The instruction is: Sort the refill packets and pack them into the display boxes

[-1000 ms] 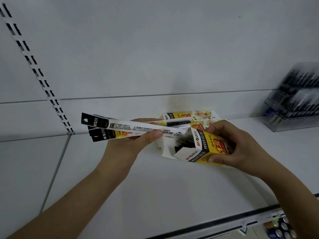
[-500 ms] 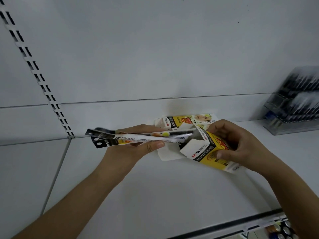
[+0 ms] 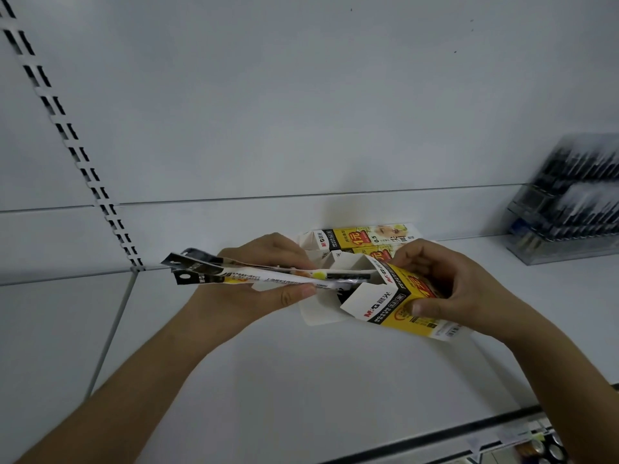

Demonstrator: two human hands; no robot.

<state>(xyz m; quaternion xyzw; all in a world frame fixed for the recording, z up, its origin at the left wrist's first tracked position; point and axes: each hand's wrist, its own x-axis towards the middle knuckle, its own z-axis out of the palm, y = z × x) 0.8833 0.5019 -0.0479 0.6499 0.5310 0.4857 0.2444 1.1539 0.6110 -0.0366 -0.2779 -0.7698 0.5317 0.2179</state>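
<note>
My left hand (image 3: 264,283) grips a bundle of long refill packets (image 3: 234,274), white with black hanger ends pointing left. Their right ends reach into the open mouth of a yellow and white display box (image 3: 398,303). My right hand (image 3: 452,286) holds that box tilted above the white shelf (image 3: 301,380), thumb on its front face, fingers over its top. The box's white flaps stand open toward the packets. A second yellow display box (image 3: 361,237) lies on the shelf behind, against the back wall.
A clear plastic rack of dark pens (image 3: 569,199) stands at the right on the shelf. A slotted upright (image 3: 77,155) runs diagonally up the back panel at left. The shelf's front rail (image 3: 435,437) crosses the lower right, with small items below it.
The packets have swung flatter and slid rightward, their ends now inside the box's mouth. My right hand tilted the box's opening toward them and lowered it slightly.
</note>
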